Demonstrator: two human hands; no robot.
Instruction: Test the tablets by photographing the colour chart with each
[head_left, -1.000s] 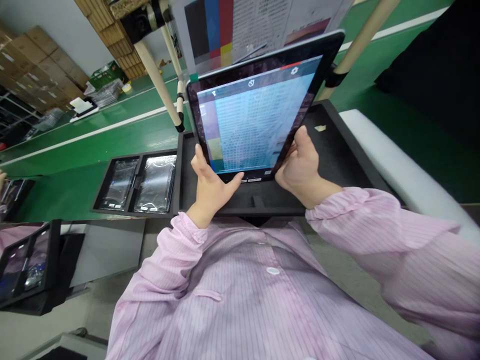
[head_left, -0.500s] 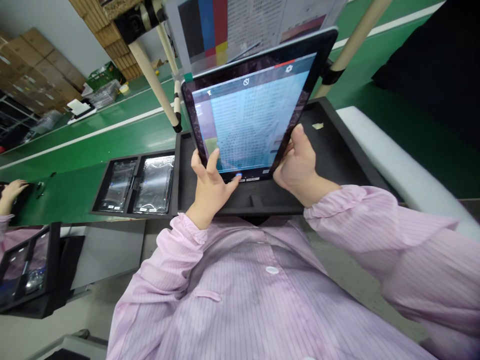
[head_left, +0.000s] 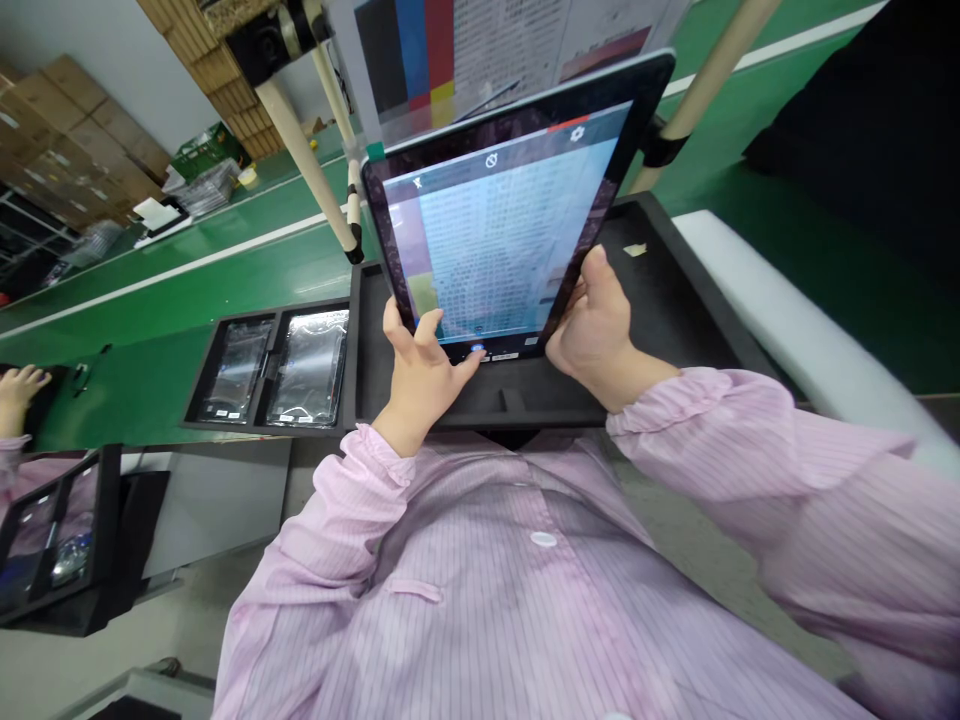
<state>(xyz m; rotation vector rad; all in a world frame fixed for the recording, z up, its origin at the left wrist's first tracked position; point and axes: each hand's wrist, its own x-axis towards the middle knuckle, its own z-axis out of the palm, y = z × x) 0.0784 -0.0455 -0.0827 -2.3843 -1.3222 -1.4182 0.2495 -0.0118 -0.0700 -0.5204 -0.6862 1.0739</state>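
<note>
A tablet [head_left: 502, 240] stands tilted in front of me, its lit screen showing a camera picture of a printed sheet. My right hand [head_left: 596, 325] grips its lower right edge, thumb on the front and fingers hidden behind. At the lower left corner, my left hand [head_left: 421, 375] holds the tablet too, its thumb touching the bottom bezel by a blue on-screen button. Below the tablet lies a black foam tray [head_left: 555, 405]. Behind it hangs a printed test chart [head_left: 510, 50] with colour blocks and dense text.
To the left, a black tray [head_left: 262, 370] holds two film-wrapped tablets. Beige pipe posts [head_left: 307, 165] flank the chart. White foam [head_left: 795, 320] lies at right. A co-worker's hand [head_left: 22, 385] is at far left, above another tray [head_left: 56, 545]. Cardboard boxes [head_left: 67, 130] stand behind.
The left index finger has shifted slightly down on the screen edge. Far left, the co-worker's hand has moved a little left. The tablet stays nearly still.
</note>
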